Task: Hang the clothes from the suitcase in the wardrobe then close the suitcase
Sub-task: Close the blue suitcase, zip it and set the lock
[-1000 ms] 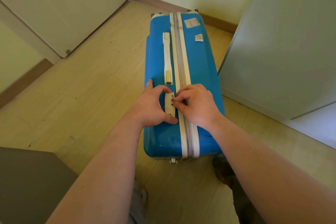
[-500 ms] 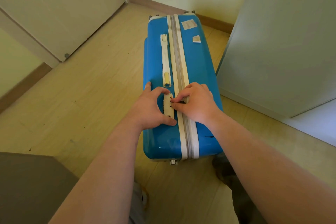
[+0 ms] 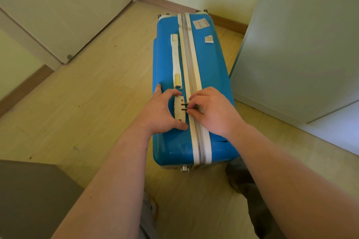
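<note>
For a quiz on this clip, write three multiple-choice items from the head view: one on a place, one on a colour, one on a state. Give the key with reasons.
1. Where is the lock relative to the white carry handle?
A. On the same side of the zip, nearer the person
B. Across the zip from it
C. Beyond it, by the far wall

2. What colour is the shell of the suitcase?
A. Red
B. Black
C. Blue

3. What state is the suitcase in?
A. Lying wide open
B. Closed, with the zip shut along its visible length
C. Half unzipped, with clothes hanging out

Key:
1 A: the lock sits just below the handle's near end, left of the zip.
2 C: the shell on both sides of the pale zip band is bright blue.
3 B: the two halves meet and no gap or clothing shows.
</note>
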The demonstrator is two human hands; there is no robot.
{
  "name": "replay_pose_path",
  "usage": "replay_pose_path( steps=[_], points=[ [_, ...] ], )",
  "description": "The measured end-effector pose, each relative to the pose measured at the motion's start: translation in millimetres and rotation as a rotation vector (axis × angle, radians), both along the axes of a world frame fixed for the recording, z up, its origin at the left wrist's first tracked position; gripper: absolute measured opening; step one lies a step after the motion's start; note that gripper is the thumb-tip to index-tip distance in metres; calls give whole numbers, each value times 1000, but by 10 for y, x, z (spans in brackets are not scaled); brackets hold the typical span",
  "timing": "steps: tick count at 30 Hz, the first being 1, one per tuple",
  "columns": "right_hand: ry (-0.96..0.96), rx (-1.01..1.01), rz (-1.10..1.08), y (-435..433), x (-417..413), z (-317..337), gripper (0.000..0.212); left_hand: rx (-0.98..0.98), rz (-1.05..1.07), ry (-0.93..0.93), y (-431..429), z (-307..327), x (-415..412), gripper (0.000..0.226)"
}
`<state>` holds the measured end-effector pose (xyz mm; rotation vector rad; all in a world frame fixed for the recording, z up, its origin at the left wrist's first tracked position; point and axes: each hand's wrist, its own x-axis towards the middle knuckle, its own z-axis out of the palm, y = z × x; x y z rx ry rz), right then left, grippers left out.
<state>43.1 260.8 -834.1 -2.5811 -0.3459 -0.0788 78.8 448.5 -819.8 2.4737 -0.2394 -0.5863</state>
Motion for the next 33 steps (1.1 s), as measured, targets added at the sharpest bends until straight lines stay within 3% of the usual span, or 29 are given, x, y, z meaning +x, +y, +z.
replay_pose_path(
  steps=[14, 18, 26, 33],
  points=[
    [-11, -100, -51, 68, 43, -45, 13, -14, 14, -4, 16, -6, -2, 96],
    [-4, -29, -94, 66, 61, -51, 19, -16, 13, 9, 26, -4, -1, 97],
    [-95, -147, 138, 18, 136, -52, 20, -32, 19, 19, 21, -2, -2, 96],
    [-150, -110, 132, 14, 143, -72, 21, -23, 23, 17, 22, 6, -9, 96]
  ],
)
